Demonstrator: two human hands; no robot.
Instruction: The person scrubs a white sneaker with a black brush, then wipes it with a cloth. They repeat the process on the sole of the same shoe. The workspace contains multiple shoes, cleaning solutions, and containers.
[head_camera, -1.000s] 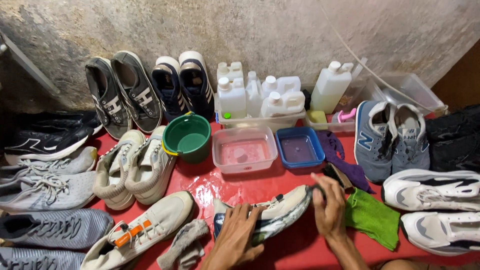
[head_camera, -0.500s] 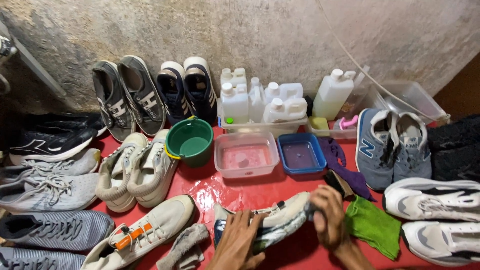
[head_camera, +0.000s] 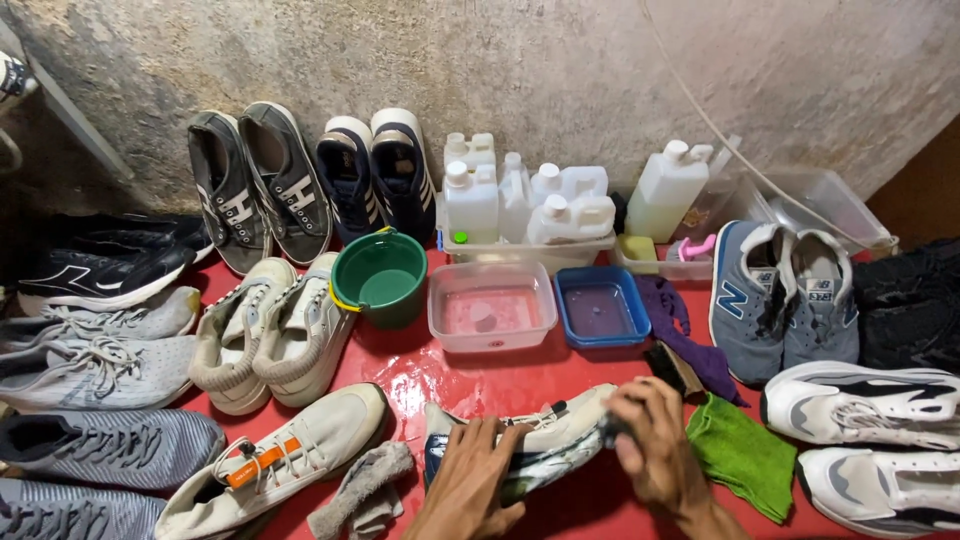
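**Sneaker pinned on wet red table, toe end being worked**

Lying on its side at the near edge of the red table (head_camera: 600, 505): a white sneaker (head_camera: 540, 435) with a dark, grimy sole. Pressed flat by the left hand (head_camera: 470, 480), palm down, fingers spread over the heel half, not curled round it. Closed at the toe end, the right hand (head_camera: 650, 450), fist wrapped around something small and dark, too hidden to name.

Just beside the right hand, a green cloth (head_camera: 742, 450) and a dark brush (head_camera: 672, 368) on a purple rag (head_camera: 690, 330). To the left, a grey rag (head_camera: 365, 490) and a cream shoe with an orange tag (head_camera: 290, 460). Further back, a clear tub of pinkish water (head_camera: 490, 305), a blue tray (head_camera: 600, 300), a green bucket (head_camera: 380, 275), white jugs (head_camera: 520, 205), rows of other shoes.

Risks, as a judgement: slick, shiny surface under the sneaker, so a hard stroke could skid it from beneath the flat palm; dirty spatter likely to land on the cream shoe close by; a wide elbow swing could tip the tub.
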